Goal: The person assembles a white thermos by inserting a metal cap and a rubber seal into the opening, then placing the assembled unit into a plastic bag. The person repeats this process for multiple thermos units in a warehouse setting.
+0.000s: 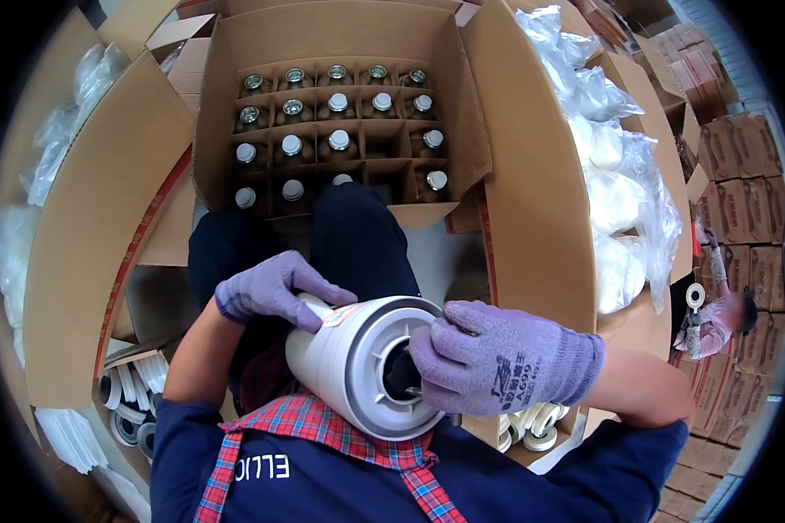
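A white cylindrical flask-like body (327, 362) lies tilted in my lap, its ribbed grey end with a dark round hole turned up toward me. Against its upper side, by a small printed label, my left hand (279, 286) is closed in a purple-grey knit glove. My right hand (506, 357), gloved alike, has its fingers bent at the hole's right edge. A small dark metallic bit shows under those fingertips; what it is, I cannot make out. Beyond my knees a divided carton (340, 35) holds rows of bottles (338, 139), many with white caps and several with bare shiny tops.
Tall cardboard boxes flank me on the left (105, 227) and right (532, 183), with clear plastic bags (619, 192) beyond the right one. White rings (126, 388) fill a box at lower left. Another person (715, 322) is near stacked brown cartons (746, 148) at far right.
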A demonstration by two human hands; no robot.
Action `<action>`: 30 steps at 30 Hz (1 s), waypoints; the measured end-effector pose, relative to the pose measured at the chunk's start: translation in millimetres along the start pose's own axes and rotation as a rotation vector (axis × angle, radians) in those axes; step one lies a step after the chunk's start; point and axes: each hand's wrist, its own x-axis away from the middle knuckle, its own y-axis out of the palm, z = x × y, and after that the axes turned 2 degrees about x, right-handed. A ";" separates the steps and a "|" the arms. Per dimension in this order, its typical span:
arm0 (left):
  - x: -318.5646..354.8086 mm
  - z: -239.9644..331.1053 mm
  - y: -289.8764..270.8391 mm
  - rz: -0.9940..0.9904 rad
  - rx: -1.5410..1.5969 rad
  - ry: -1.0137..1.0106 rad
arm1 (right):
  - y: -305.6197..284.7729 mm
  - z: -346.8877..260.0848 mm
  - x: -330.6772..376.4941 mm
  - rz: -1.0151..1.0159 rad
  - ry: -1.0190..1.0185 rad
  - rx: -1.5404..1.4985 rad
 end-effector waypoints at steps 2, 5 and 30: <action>2.8 0.6 -0.6 -0.003 -0.014 -0.001 | -5.0 5.9 -7.2 -0.022 -0.057 0.022; 11.8 -3.2 5.8 0.011 0.016 -0.014 | 4.1 0.9 -11.3 -0.017 0.042 -0.175; 82.8 14.0 51.5 0.644 -1.682 0.437 | 66.1 11.7 114.7 0.500 1.503 -0.159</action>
